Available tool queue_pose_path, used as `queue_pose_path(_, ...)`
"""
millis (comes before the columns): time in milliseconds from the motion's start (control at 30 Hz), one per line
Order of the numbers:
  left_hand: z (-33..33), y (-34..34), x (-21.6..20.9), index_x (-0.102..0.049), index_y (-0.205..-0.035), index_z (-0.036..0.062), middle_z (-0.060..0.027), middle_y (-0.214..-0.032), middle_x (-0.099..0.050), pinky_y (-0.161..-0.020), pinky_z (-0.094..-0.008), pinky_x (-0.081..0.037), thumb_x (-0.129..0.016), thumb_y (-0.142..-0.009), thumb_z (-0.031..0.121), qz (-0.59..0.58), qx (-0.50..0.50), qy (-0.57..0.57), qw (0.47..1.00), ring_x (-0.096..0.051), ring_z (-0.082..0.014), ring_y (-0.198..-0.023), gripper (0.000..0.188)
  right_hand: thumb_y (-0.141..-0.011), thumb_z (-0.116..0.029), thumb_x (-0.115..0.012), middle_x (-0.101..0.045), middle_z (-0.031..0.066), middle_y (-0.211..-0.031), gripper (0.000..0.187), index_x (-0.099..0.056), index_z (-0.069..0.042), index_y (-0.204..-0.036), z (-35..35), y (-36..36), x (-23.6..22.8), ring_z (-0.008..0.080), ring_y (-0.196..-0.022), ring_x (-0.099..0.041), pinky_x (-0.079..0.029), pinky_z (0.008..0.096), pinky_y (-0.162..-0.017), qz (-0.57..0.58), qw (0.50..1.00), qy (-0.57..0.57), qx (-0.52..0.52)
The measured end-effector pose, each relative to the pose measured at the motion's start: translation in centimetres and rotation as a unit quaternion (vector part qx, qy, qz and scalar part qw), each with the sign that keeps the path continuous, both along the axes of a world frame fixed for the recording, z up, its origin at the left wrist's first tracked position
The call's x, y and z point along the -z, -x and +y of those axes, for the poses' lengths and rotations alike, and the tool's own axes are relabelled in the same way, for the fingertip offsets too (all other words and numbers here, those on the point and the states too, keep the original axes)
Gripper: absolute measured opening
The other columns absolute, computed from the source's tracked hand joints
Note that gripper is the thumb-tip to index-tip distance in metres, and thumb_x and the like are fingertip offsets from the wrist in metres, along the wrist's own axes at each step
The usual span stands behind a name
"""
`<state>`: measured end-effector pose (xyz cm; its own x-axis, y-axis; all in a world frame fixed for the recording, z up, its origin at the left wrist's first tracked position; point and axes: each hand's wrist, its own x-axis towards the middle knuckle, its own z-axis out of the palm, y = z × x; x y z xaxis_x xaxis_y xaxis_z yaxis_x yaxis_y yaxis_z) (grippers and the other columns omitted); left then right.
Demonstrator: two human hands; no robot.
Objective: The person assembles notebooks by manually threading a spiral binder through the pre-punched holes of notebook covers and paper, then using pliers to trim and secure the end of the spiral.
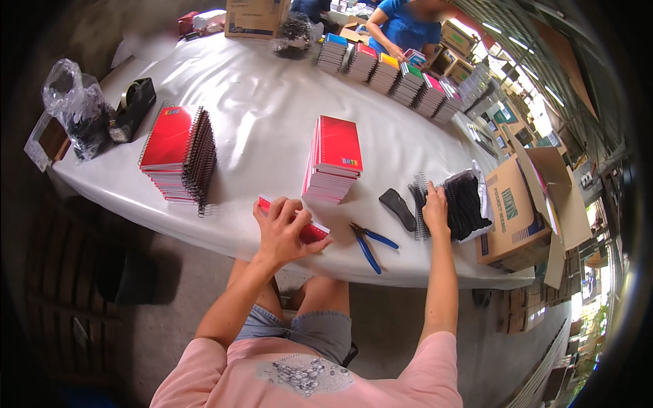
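Head view showed the left hand (282, 228) with fingers curled over a red notebook (314, 233) near the table's (238, 163) front edge; the right hand's (436, 207) bent fingers met black wire coils (417, 197), gripping one or not, I couldn't tell.

On tbl (248, 170): notebk stack (166, 146) L, pliers (369, 256) ctr, coils (466, 207) R, btwn pliers & box (510, 221).

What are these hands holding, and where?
The left hand holds a red notebook across its middle, from above. The right hand touches dark spiral coils; whether it grips one, I can't tell.
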<state>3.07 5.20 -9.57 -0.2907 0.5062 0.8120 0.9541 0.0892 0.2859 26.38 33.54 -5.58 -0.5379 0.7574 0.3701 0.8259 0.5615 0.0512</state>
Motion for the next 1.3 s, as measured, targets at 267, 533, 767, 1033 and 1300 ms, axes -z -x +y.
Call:
queue_pose_path(267, -0.1, 0.1, 0.5, -0.053, -0.072, 0.0153, 0.0000, -0.089, -0.051, -0.079, -0.0540, -0.026, -0.075, -0.052, 0.047, -0.006, 0.004, -0.042, 0.999, -0.047, -0.0232, -0.092, 0.043, -0.076, 0.004, -0.054, -0.057, 0.0186, -0.100, 0.031, -0.062, -0.001, -0.106, -0.7, 0.6, -0.9, 0.0365, -0.095, -0.056, -0.046, 0.0417, -0.082, 0.095, 0.994, 0.027, -0.056)
queue_pose_path(533, 0.2, -0.1, 0.1, -0.052, -0.071, 0.0147, -0.0005, -0.087, -0.052, -0.080, -0.0516, -0.026, -0.074, -0.052, 0.042, -0.008, -0.010, -0.047, 0.999, -0.047, -0.0246, -0.092, 0.040, -0.080, -0.005, -0.048, -0.057, 0.0170, -0.098, 0.028, -0.055, -0.008, -0.107, -2.2, 1.7, -3.8, 0.0382, -0.089, -0.058, -0.046, 0.0459, -0.079, 0.075, 0.997, -0.012, -0.024)
queue_pose_path(767, -0.1, 0.2, 0.8, -0.055, -0.070, 0.0155, 0.0007, -0.086, -0.052, -0.079, -0.0551, -0.025, -0.071, -0.052, 0.042, -0.015, -0.007, -0.056, 0.998, -0.048, -0.0214, -0.092, 0.036, -0.087, -0.015, -0.059, -0.060, 0.0087, -0.082, 0.021, -0.066, -0.010, -0.106, -14.3, 5.4, -4.9, 0.0172, -0.071, -0.056, -0.044, 0.0291, -0.066, 0.217, 0.864, 0.356, -0.284)
queue_pose_path(1033, 0.5, 0.2, 1.1, -0.054, -0.071, 0.0170, 0.0019, -0.085, -0.052, -0.081, -0.0559, -0.024, -0.071, -0.051, 0.041, -0.010, -0.009, -0.064, 0.998, -0.048, -0.0197, -0.092, 0.035, -0.077, -0.003, -0.068, -0.061, 0.0069, -0.086, 0.019, -0.069, -0.005, -0.096, -19.3, 8.0, -1.2, 0.0157, -0.073, -0.058, -0.046, 0.0273, -0.067, 0.379, 0.833, 0.310, -0.258)
queue_pose_path(1300, 0.2, 0.2, 1.0, -0.055, -0.072, 0.0177, 0.0021, -0.083, -0.049, -0.081, -0.0564, -0.023, -0.071, -0.053, 0.044, -0.016, -0.015, -0.043, 0.999, -0.048, -0.0194, -0.091, 0.036, -0.086, -0.013, -0.063, -0.059, 0.0074, -0.083, 0.019, -0.065, -0.004, -0.103, -18.7, 7.8, -1.2, 0.0165, -0.068, -0.058, -0.046, 0.0278, -0.061, 0.260, 0.772, 0.535, -0.223)
